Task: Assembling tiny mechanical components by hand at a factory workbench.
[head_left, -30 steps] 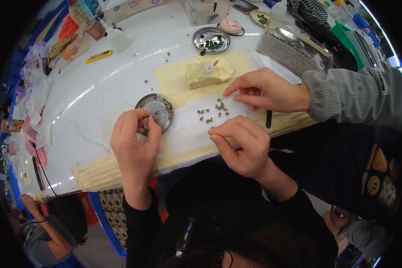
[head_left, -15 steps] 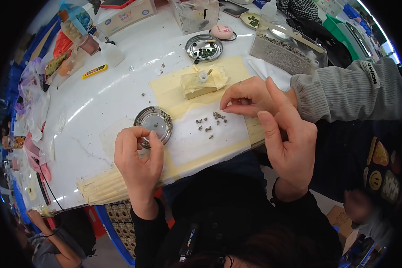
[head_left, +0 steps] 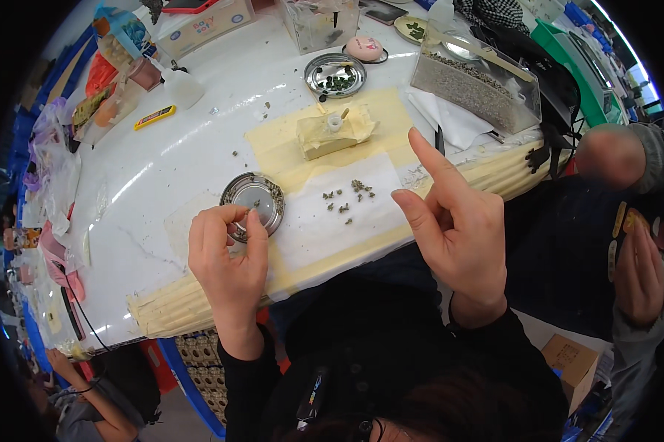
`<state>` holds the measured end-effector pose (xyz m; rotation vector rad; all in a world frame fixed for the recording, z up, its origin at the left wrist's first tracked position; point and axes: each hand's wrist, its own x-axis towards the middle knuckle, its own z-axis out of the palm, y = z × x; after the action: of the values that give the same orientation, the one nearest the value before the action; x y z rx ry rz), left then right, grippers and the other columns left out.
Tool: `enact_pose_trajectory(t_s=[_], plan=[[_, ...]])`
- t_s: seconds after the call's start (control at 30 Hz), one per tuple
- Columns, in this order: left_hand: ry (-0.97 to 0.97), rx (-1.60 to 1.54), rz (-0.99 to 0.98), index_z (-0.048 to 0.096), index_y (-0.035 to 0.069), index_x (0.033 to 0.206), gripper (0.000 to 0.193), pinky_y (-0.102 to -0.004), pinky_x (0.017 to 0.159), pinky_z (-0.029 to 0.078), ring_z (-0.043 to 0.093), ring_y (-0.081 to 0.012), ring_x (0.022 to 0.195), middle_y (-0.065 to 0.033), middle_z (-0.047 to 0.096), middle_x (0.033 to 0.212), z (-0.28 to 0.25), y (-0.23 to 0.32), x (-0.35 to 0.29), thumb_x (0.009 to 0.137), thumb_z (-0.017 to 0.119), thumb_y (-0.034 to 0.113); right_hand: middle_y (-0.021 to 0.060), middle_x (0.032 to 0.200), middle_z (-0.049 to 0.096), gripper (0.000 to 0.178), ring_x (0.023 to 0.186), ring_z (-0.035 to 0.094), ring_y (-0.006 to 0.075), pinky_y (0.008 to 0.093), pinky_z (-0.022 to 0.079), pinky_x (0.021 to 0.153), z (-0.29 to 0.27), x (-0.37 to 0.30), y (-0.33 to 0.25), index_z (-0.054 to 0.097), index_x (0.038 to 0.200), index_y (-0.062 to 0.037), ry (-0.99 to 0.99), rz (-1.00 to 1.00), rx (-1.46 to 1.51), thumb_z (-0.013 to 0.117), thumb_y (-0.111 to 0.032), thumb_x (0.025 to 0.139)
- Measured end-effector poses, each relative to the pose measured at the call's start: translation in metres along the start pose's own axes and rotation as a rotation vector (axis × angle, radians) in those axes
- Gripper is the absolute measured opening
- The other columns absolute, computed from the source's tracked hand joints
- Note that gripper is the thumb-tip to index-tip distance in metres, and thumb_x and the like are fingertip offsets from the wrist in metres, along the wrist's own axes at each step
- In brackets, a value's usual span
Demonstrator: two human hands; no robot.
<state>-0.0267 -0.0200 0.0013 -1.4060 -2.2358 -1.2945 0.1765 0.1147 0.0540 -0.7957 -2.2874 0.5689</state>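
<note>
My left hand [head_left: 229,254] is over the near edge of a round metal dish [head_left: 279,218], which holds small grey-green pieces along its rim. Its thumb and index finger come together in a pinch; whatever is between them is too small to make out. My right hand [head_left: 461,236] hovers beside the white sheet [head_left: 313,239], open, with index finger and thumb stretched apart and the other fingers curled. Several small grey-green pieces [head_left: 358,188] lie scattered on that sheet, between my hands.
A block wrapped in yellow tape [head_left: 332,138] with a small white cup stands beyond the sheet. Behind it are a metal dish of dark green pieces [head_left: 336,87] and a clear bin of grains [head_left: 461,87]. A yellow box cutter [head_left: 155,118] lies left. A co-worker's hand [head_left: 639,276] is at right.
The co-worker's grey-sleeved arm has withdrawn from over the sheet to the right. My right hand has shifted slightly left. My left hand stays over the dish.
</note>
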Motion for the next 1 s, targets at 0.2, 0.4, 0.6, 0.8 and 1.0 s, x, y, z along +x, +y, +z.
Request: enact_pose_trajectory(t_s=[0.2,0.4,0.6,0.8,1.0], plan=[[-0.004,0.002,-0.010,0.063,0.002,0.086,0.010,-0.0309,0.059,0.042,0.051,-0.0190,0.066,-0.0065,0.058,0.075,-0.0010,0.0024,-0.0003,0.077,0.068,-0.002,0.0013,0.048,0.045,0.051,0.040,0.040,0.0098,0.0257,0.032,0.042,0.0026,-0.0030,0.0019,0.056,0.132,0.0030,-0.004,-0.019,0.034,0.073,-0.014,0.086],[-0.003,0.001,-0.013,0.064,0.001,0.088,0.013,-0.0303,0.059,0.043,0.052,-0.0189,0.067,-0.0070,0.059,0.075,0.0002,0.0024,-0.0007,0.076,0.067,-0.004,0.0009,0.048,0.044,0.051,0.041,0.038,0.0077,0.0239,0.031,0.043,0.0062,-0.0056,0.0047,0.057,0.132,0.0020,-0.011,-0.028,0.051,0.073,-0.013,0.086],[0.004,0.003,-0.013,0.064,0.001,0.088,0.013,-0.0301,0.059,0.043,0.051,-0.0185,0.066,-0.0069,0.059,0.075,-0.0002,0.0022,-0.0017,0.076,0.067,-0.004,0.0011,0.048,0.045,0.052,0.041,0.039,0.0084,0.0241,0.033,0.043,0.0071,-0.0057,0.0044,0.057,0.132,0.0012,-0.020,-0.028,0.051,0.074,-0.013,0.085],[0.003,-0.009,-0.013,0.064,0.001,0.087,0.012,-0.0299,0.058,0.043,0.052,-0.0182,0.066,-0.0069,0.060,0.075,0.0028,0.0031,0.0001,0.077,0.068,-0.004,0.0016,0.048,0.045,0.052,0.041,0.040,0.0089,0.0243,0.033,0.043,0.0071,-0.0055,0.0049,0.058,0.132,0.0003,-0.022,-0.022,0.044,0.075,-0.013,0.084],[-0.003,0.010,-0.010,0.064,0.001,0.085,0.010,-0.0299,0.058,0.042,0.052,-0.0185,0.066,-0.0069,0.060,0.076,0.0000,0.0022,-0.0013,0.078,0.071,0.000,0.0021,0.048,0.044,0.052,0.041,0.040,0.0095,0.0245,0.034,0.044,0.0088,-0.0058,0.0034,0.058,0.131,-0.0001,-0.039,-0.010,0.042,0.075,-0.013,0.084]])
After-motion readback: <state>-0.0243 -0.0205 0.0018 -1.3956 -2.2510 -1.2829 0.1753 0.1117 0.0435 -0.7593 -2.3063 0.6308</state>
